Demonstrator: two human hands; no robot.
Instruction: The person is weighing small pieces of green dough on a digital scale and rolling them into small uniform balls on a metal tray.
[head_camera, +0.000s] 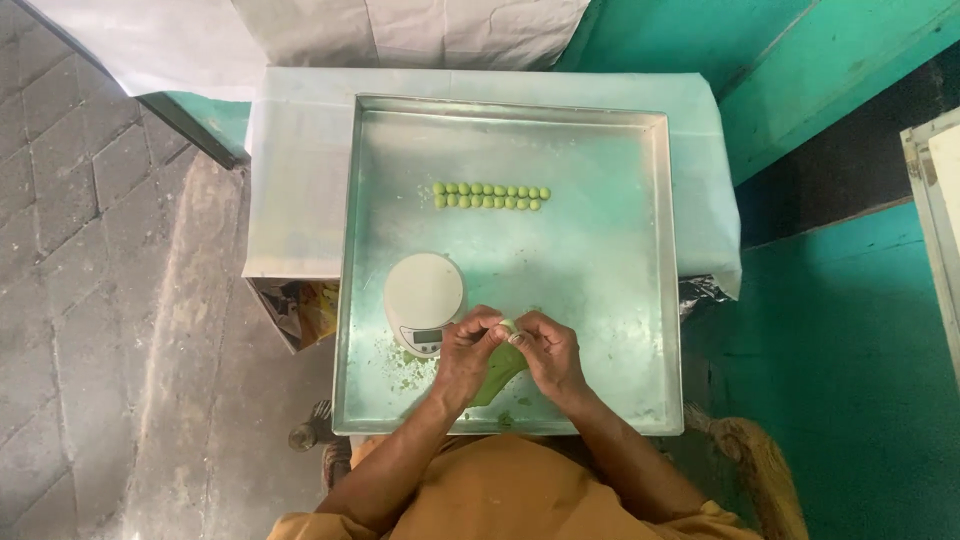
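Head camera looks straight down on two bare hands meeting over the near part of a large square metal tray (640, 300). Left hand (468, 350) and right hand (545, 350) are curled toward each other, fingertips together, pinching a small pale green bit of dough (509, 327) between them. A larger lump of green dough (498, 372) lies under the hands, partly hidden by them. Both forearms come up from the bottom edge, out of an orange garment (510, 495).

Just left of the hands, touching the left knuckles in this view, sits a round white kitchen scale (424, 292) with a small display on its near side. Green crumbs (412, 372) are scattered below it. Further up the tray, well apart from the hands, two neat rows of small green dough balls (490, 196) lie side by side.

A pale cloth-covered table (300, 180) bears the tray. Beneath its left edge a colourful yellow package (305, 310) shows in part. Grey paving (90, 300) lies to the left, teal-painted floor (850, 380) to the right.
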